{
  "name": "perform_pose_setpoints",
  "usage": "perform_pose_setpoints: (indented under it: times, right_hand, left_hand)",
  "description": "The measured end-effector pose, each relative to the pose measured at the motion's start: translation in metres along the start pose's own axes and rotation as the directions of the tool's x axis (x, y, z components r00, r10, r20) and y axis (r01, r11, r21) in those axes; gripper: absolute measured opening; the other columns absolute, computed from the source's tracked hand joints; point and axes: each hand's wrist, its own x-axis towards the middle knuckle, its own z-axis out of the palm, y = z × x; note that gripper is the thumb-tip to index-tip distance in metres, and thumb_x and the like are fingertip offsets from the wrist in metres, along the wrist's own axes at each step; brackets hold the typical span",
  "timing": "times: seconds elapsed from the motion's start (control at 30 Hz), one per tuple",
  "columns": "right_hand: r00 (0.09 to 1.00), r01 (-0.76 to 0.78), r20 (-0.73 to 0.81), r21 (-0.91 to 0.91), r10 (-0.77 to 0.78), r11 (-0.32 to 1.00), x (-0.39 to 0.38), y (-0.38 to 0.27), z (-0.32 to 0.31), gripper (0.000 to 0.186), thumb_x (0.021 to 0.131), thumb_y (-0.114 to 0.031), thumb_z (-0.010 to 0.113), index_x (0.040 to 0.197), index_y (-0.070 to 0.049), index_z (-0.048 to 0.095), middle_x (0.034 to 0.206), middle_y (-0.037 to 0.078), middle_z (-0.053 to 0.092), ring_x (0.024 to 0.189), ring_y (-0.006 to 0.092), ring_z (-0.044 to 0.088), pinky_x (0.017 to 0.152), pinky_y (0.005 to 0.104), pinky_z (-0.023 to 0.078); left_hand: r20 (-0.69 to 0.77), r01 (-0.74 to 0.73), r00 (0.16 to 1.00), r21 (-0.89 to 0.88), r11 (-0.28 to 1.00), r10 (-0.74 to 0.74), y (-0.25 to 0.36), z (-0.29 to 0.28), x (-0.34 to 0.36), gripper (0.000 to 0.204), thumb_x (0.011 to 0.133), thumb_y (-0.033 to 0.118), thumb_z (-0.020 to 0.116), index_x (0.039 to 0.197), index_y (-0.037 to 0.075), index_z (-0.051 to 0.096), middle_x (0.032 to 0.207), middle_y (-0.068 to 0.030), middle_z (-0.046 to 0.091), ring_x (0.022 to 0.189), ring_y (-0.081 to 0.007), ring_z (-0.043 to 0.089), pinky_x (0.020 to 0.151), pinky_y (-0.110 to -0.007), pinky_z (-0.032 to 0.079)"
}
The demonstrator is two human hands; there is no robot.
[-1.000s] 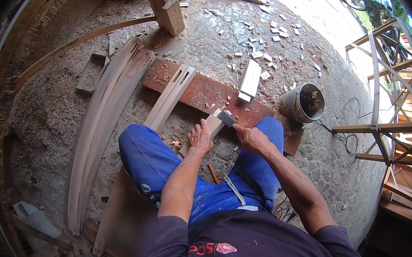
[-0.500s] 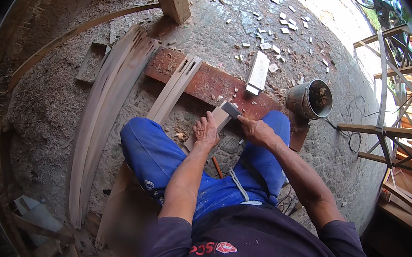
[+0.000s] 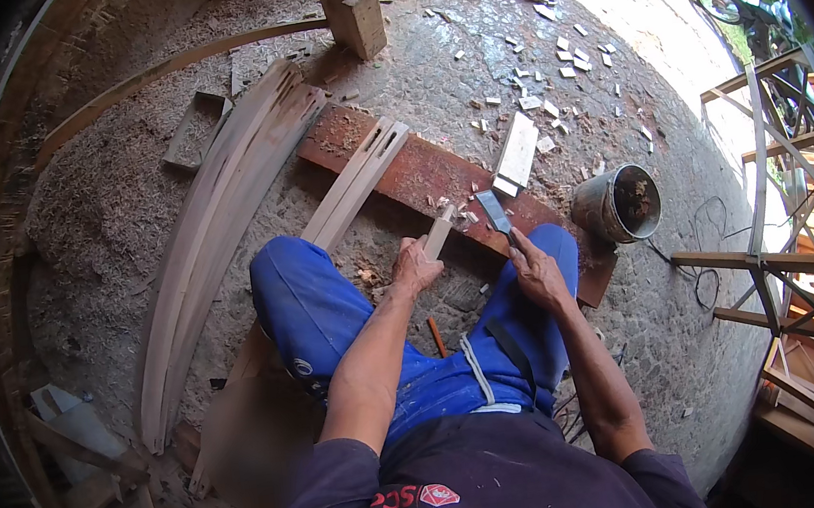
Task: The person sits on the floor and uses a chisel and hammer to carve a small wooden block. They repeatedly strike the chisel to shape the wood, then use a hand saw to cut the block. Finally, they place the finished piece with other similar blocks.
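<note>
My left hand (image 3: 415, 265) is closed around a short wooden piece (image 3: 440, 233), whose narrowed far end is over the edge of a reddish board (image 3: 433, 167) strewn with chips. To its right, my right hand (image 3: 538, 270) grips what looks like a wide flat chisel (image 3: 494, 209), its grey blade pointing away from me above the board and apart from the wooden piece. Two long slotted wooden bars (image 3: 357, 182) lie side by side across the board, left of my hands. A pale wooden block (image 3: 515, 151) rests at the board's far edge.
Long curved timbers (image 3: 198, 246) lie at the left, near a wooden post (image 3: 358, 26). A metal bucket (image 3: 611, 213) stands at the right, near a wooden frame (image 3: 785, 264). An orange stick (image 3: 438, 337) lies between my legs. Offcuts (image 3: 565, 55) and shavings litter the ground.
The chisel has moved off the wooden piece's end and swung to the right, its blade now pointing away from me. The wooden piece has been turned more upright in my left hand.
</note>
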Motion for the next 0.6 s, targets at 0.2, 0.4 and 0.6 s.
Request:
perform_pose_setpoints:
  times: [0.2, 0.4, 0.6]
  right_hand:
    - [0.992, -0.029, -0.117, 0.119, 0.043, 0.993, -0.003, 0.014, 0.010, 0.054, 0.106, -0.038, 0.049, 0.153, -0.012, 0.046, 0.127, 0.027, 0.066, 0.120, 0.0453, 0.062, 0.100, 0.0466, 0.048]
    - [0.990, -0.008, -0.138, 0.112, 0.023, 0.994, -0.005, 0.014, 0.008, 0.055, 0.103, -0.036, 0.052, 0.152, -0.011, 0.046, 0.123, 0.028, 0.067, 0.118, 0.0465, 0.063, 0.099, 0.0493, 0.049]
    - [0.996, -0.081, -0.031, 0.025, 0.082, 0.996, -0.026, 0.003, 0.012, 0.052, 0.096, -0.026, 0.060, 0.144, -0.012, 0.048, 0.122, 0.027, 0.067, 0.113, 0.0484, 0.063, 0.099, 0.0519, 0.049]
  left_hand:
    - [-0.316, 0.178, 0.906, -0.322, 0.930, -0.283, -0.003, 0.005, 0.003, 0.067, 0.081, 0.031, 0.080, 0.133, 0.005, 0.046, 0.127, -0.0242, 0.063, 0.118, -0.0396, 0.062, 0.098, -0.046, 0.050]
    - [-0.409, 0.137, 0.906, 0.033, 0.990, -0.112, 0.024, 0.023, -0.006, 0.102, 0.079, 0.039, 0.083, 0.152, 0.004, 0.020, 0.140, -0.0271, 0.049, 0.130, -0.0435, 0.051, 0.107, -0.049, 0.044]
    - [-0.277, 0.192, 0.952, 0.210, 0.959, -0.129, 0.032, 0.008, -0.016, 0.125, 0.071, 0.025, 0.079, 0.162, 0.006, -0.005, 0.143, -0.0281, 0.041, 0.131, -0.0470, 0.046, 0.110, -0.052, 0.042]
